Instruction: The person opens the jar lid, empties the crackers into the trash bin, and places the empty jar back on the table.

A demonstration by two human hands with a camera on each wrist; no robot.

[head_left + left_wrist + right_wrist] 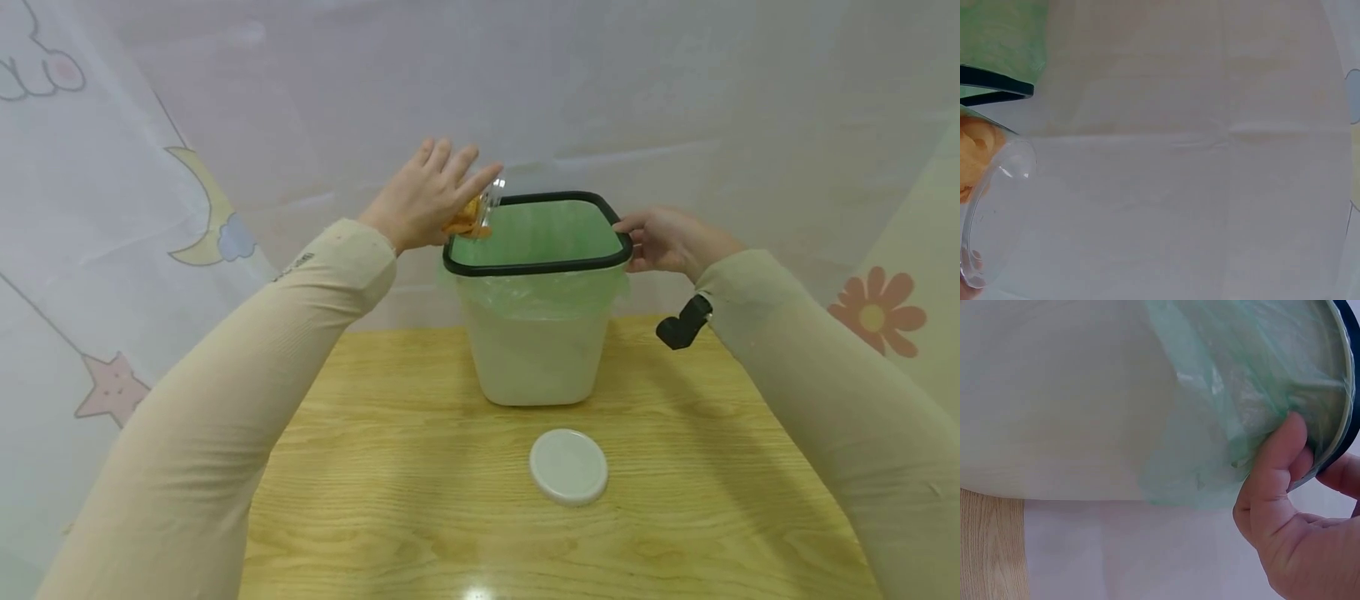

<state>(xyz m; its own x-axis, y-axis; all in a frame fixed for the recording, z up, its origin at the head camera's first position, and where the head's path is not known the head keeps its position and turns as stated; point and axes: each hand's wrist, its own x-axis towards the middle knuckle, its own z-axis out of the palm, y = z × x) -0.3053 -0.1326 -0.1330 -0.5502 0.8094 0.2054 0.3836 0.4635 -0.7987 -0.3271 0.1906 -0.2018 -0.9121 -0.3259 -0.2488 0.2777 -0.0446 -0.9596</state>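
Observation:
A white trash bin (536,354) with a black rim (540,268) and a green bag liner (555,225) stands upright on the wooden table. Over its left rim, my left hand (429,196) holds a clear jar (492,200) tipped toward the opening. Orange crumpled-looking pieces (975,153) sit inside the jar, whose round mouth shows in the left wrist view. On the bin's right side my right hand (671,242) grips the rim, thumb on top and curled fingers (1279,456) against the liner's folded-over edge outside.
A round white lid (568,467) lies flat on the wooden table (390,500), in front of the bin. Behind the table hangs a pale cloth backdrop (675,100) printed with a moon, a star and a flower. A black strap end (684,323) hangs from the right wrist.

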